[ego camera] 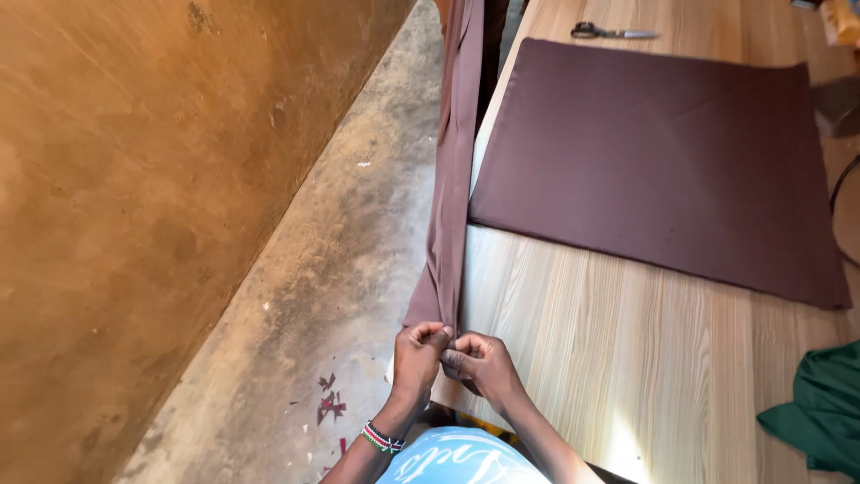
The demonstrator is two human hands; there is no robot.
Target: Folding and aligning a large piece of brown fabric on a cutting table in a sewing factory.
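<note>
A long brown fabric strip [452,170] stretches taut along the left edge of the wooden table [609,358], running from the top of the view down to my hands. My left hand [419,358] and my right hand [479,361] sit side by side at the table's near corner, both pinching the strip's near end between thumb and fingers. A beaded bracelet circles my left wrist. A large folded brown cloth [654,161] lies flat on the table beyond my hands.
Scissors [612,33] lie on the table at the far end. Green fabric [820,408] is bunched at the table's right. A concrete floor [331,296] with small brown scraps [330,403] runs along an ochre wall [134,206] on the left.
</note>
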